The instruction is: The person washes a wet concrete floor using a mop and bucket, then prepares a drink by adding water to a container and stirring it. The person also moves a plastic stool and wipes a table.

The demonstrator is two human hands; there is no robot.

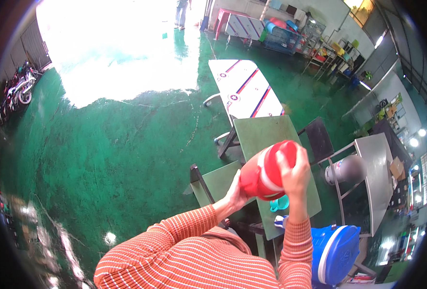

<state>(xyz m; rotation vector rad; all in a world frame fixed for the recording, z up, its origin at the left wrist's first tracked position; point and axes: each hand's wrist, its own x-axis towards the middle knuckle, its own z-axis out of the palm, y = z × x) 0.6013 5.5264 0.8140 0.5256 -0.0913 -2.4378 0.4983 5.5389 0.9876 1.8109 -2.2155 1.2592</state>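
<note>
A red jug with a white band (pixel 256 176) is between my two hands, held above a green table (pixel 266 132) and tilted, its lid end toward the upper right. My left hand (pixel 236 195) cups the jug's lower left side. Fingers of my right hand (pixel 296 169) are wrapped over the red lid end. Just below the jug, a turquoise cup (pixel 281 203) sits on the tabletop, partly covered by the jug. To the right of my right forearm is a large blue jug with a white band (pixel 341 253).
Green benches (pixel 213 180) flank the table. Beyond it stands a white table with striped print (pixel 247 89). At the right are a grey metal table (pixel 379 164) and a light grey cylindrical thing (pixel 336 172). Motorbikes (pixel 23 91) stand far left; a person (pixel 180 14) is near the bright doorway.
</note>
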